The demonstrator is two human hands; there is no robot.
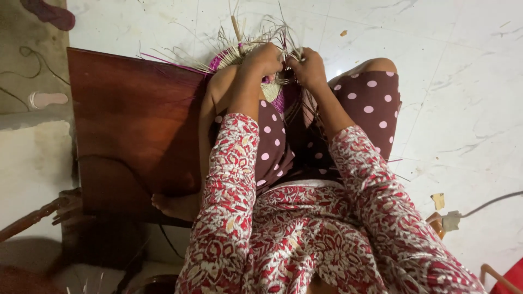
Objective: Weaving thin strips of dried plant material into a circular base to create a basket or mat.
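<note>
The person sits on a white tiled floor [468,109], knees drawn up, with both hands raised over a partly woven basket [272,90] that rests against the knees near the top centre of the view. The basket shows pale straw-coloured weave with magenta bands, and loose reed strands [256,32] fan outward and upward from its rim.

Left hand [265,59]: fingers clenched around strands at the upper edge of the basket; knuckles face the camera. Right hand [309,66]: fingers closed on strands just beside the left hand, the two hands almost touching. Which single strand each hand grips cannot be told, as the fingertips are hidden in the weave.

Both forearms are covered by red and white floral sleeves [229,185]. The legs wear maroon cloth with pink dots [370,103].

A dark red wooden board [136,120] lies flat on the floor on the person's left side, touching the left leg; a bare foot [171,204] rests at its lower edge. A thin magenta strand [169,62] lies across the board's upper corner. A white plug with a grey cable [452,219] lies on the floor to the right, well apart from the basket.
</note>
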